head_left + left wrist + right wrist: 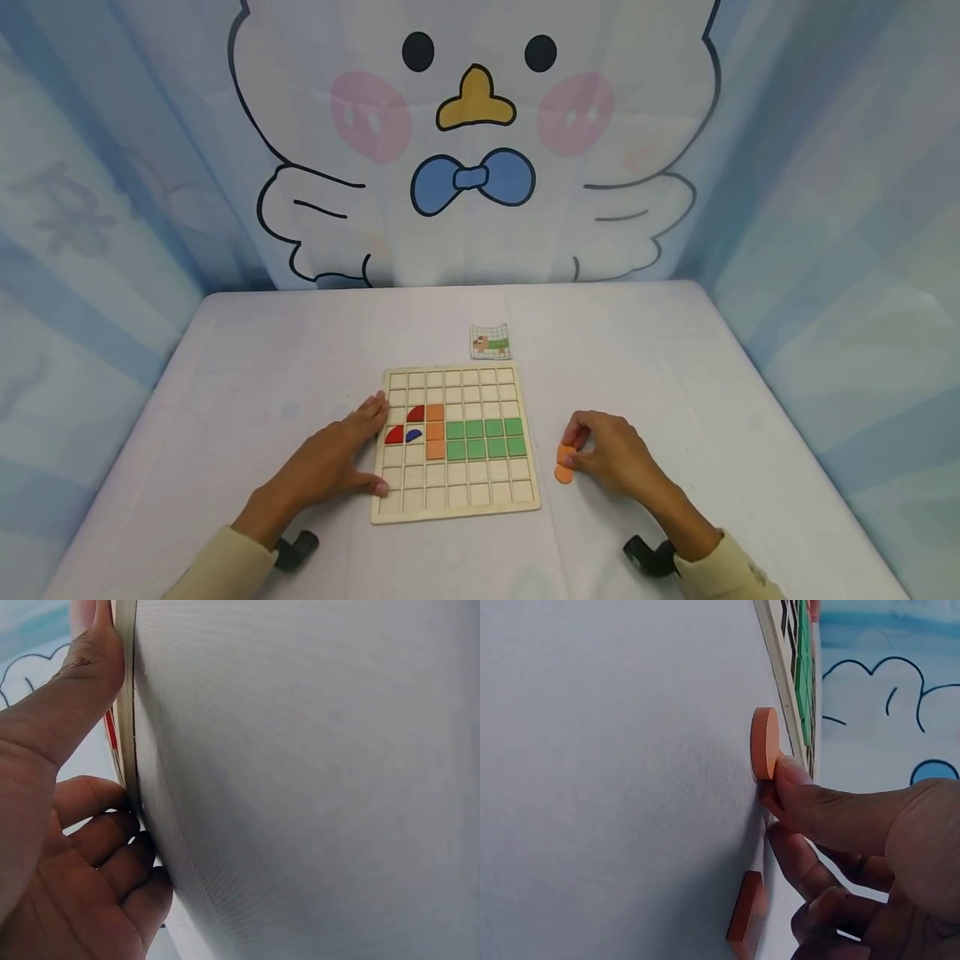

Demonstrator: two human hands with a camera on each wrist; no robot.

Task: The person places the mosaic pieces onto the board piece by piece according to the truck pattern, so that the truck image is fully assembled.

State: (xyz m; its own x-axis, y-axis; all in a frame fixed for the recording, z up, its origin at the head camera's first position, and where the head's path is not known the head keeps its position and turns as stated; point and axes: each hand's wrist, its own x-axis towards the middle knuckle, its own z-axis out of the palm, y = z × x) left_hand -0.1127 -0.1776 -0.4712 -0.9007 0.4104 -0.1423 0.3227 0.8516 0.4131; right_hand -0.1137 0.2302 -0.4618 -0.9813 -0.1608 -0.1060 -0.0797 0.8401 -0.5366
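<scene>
A square wooden grid board (477,496) lies on the table with colored tiles set in its cells. My left hand (330,458) rests at its left side, fingertips against the edge and thumb on the rim lower down. The tiles are green (486,438), orange (435,431), red (394,435) and a small blue half-round (413,435). Right of the board, my right hand (615,454) pinches an orange piece (769,796), mostly covered by the fingers. A rounded orange piece (763,742) stands out by the thumb tip. Below the fingers lies another orange piece (748,915), hidden in the head view.
Just beyond the board's far edge lies a small printed picture card (491,342) with a grid pattern. A white cloth covers the table (300,342). Printed curtains (472,242) close off the back and both sides.
</scene>
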